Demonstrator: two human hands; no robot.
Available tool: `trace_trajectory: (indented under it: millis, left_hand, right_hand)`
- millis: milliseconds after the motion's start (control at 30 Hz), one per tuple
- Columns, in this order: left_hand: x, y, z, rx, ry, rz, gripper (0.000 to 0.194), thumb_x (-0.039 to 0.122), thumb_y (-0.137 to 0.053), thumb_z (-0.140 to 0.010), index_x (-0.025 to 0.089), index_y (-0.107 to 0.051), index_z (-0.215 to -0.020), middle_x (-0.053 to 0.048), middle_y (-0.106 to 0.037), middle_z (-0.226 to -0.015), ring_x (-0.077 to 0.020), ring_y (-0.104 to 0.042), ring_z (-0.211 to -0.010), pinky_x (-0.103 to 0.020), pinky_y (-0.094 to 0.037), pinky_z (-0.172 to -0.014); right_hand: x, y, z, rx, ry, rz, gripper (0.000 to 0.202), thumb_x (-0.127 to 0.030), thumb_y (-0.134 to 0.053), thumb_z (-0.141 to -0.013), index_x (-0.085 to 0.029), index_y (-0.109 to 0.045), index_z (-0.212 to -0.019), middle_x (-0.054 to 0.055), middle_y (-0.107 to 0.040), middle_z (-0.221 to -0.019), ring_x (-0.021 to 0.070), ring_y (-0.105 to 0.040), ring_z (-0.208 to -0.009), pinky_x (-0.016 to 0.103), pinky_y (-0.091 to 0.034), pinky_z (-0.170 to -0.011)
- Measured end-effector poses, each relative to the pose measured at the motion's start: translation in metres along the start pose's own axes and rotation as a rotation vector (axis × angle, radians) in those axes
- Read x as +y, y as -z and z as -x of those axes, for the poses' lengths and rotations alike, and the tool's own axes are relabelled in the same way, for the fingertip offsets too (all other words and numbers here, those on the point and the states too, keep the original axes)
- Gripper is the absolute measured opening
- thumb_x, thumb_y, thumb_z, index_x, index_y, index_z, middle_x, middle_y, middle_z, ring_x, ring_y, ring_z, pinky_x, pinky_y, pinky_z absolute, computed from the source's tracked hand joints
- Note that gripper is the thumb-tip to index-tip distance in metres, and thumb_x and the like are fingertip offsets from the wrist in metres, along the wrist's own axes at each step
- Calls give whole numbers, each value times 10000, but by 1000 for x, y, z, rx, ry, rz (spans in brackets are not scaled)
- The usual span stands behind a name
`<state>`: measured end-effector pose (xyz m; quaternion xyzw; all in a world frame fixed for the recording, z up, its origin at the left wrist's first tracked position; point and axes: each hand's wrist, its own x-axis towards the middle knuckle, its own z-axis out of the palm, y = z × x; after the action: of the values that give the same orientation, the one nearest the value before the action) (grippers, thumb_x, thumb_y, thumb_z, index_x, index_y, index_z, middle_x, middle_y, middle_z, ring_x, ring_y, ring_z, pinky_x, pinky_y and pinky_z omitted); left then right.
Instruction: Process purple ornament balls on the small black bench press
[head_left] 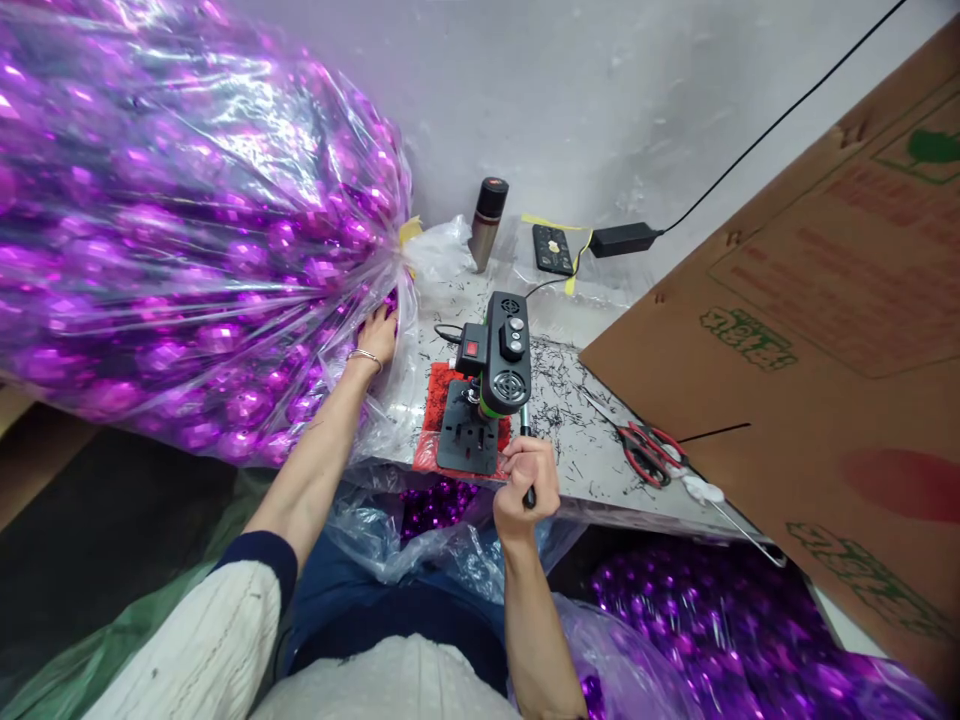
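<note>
My left hand point(379, 332) reaches in at the gathered mouth of a big clear plastic bag point(300, 130) full of shiny purple faceted balls point(244, 408). Its fingers are stretched out and slightly apart against the purple balls, their tips partly hidden. My right hand point(527, 485) is closed around the black-ended lever handle point(530, 497) of a small black bench drill press point(508, 350). The press has a red switch point(472, 348) and a dark slotted base plate point(465, 440), which stands on a red sheet point(427, 455). No ball shows on the plate.
Black shavings litter the tabletop point(570, 460). Red-handled scissors point(651, 450) lie right of the press, beside a large cardboard box point(810, 400). Behind stand a flask point(489, 225), a phone point(553, 249) and a power adapter point(624, 239). More purple balls point(720, 610) fill a bag below right.
</note>
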<state>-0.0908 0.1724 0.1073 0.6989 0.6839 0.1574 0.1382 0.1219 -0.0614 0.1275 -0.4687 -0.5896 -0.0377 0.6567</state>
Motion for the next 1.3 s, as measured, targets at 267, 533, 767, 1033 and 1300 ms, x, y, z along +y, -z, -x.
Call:
trace_trajectory:
  millis: [267,533,767,1033,1300]
  left_hand:
    - [-4,12,10,132,57,255,410,237,-788,-796,141,-644,-1167,-191,-663,-1233,-446,-584,-1324,-563,-475,-1114]
    - [-17,39,104,137,231,1375,269,344,-697,-887,196,-614,-1095,-24,-700,-895,-121,-657,-646,-222,-526,-566]
    - [24,-9,176,-210,266,1591,484,585,-730,-876,163,-719,-1114,-103,-786,-980,-212,-757,-834,-334,-646,-746]
    - [48,-74,175,-82,57,1174,663,610,-726,-859,186,-620,-1357,-125,-739,-1322,-273,-706,-1221,-427,-558,-1071]
    - [46,-84,173,31,-254,610,560,505,-764,-891,215,-634,-1352,-117,-772,-1208,-309,-725,-1139,-477,-540,-1042]
  right_hand:
    - [-4,0,-9,-9,32,-10,333,-120,-436,-1002,-231,-489,-693,-36,-530,-635,133,-612,-655,274,-439,-585]
    - [-8,2,-17,-8,3,-7,334,-131,-451,-1010,-239,-507,-699,-13,-564,-656,148,-605,-652,307,-450,-597]
    - [-7,2,-19,-7,39,-7,324,-129,-457,-1020,-239,-493,-717,-22,-552,-646,142,-610,-657,302,-443,-594]
    - [-7,4,-20,-28,40,4,303,-116,-471,-998,-238,-529,-726,-15,-581,-662,147,-625,-658,299,-463,-585]
    - [-8,7,-19,-58,41,25,303,-137,-465,-1007,-230,-530,-727,-13,-598,-684,138,-621,-660,288,-461,-594]
